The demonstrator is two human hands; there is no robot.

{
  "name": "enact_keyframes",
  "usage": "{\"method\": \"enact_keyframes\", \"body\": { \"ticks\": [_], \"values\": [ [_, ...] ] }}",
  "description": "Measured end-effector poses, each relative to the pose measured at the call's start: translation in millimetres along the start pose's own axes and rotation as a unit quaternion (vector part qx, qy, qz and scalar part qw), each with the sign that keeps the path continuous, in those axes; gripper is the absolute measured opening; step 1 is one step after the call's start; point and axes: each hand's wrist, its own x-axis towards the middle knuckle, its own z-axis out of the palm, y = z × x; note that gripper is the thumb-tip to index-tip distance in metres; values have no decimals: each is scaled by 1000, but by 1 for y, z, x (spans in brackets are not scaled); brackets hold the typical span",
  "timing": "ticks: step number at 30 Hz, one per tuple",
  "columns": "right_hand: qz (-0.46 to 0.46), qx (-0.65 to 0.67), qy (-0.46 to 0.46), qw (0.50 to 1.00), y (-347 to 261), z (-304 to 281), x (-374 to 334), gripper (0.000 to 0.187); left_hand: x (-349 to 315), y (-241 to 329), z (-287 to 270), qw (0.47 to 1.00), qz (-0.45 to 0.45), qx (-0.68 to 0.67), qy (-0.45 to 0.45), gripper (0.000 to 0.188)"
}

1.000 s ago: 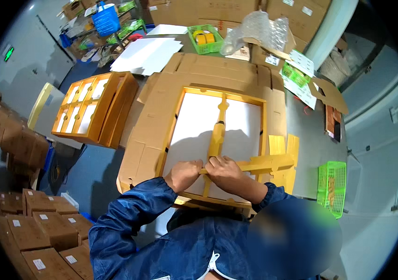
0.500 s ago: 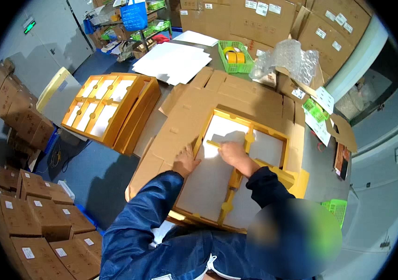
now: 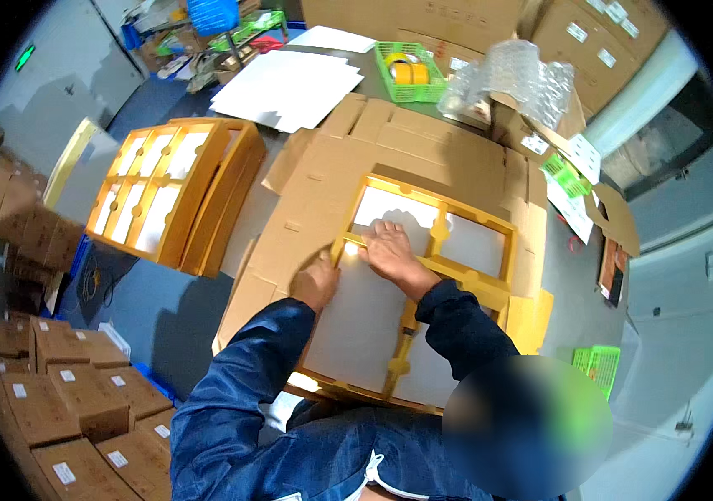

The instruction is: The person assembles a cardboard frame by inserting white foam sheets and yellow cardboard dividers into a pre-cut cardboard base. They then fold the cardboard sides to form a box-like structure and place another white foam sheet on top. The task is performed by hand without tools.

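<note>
Dark blue long-sleeved jacket, creased sleeves reaching the wrists, white drawstring at the front, bare hands

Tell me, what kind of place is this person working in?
Probably a packing or warehouse workshop. Sealed brown cardboard cartons are stacked on the floor, flattened corrugated cardboard sheets cover the work table, and a stack of yellow plastic grid frames waits beside it. Both hands press on another yellow frame.

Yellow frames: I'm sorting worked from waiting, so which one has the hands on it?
The frame lying flat on the cardboard; both hands press it. The others are stacked, untouched, to its left.
</note>
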Motion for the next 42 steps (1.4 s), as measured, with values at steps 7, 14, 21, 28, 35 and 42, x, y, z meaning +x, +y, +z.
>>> {"method": "enact_keyframes", "body": {
  "ticks": [7,14,21,28,35,42],
  "values": [
    [130,6,-93,987,73,-78,-94,47,30,42,-34,927,281,132,212,50],
    [72,86,-26,993,72,-43,-109,35,70,114,-14,882,450,109,-89,18],
    [46,58,-115,991,85,-47,-94,23,35,125,-10,868,429,12,250,20],
    [46,99,-84,990,90,-29,-93,25,-7,160,54,975,138,-49,166,25],
    [46,114,-118,985,108,-52,-80,31,5,157,53,960,133,-165,183,22],
    [90,125,-80,985,95,-43,-94,27,6,156,55,952,138,-201,184,21]
  ]
}}
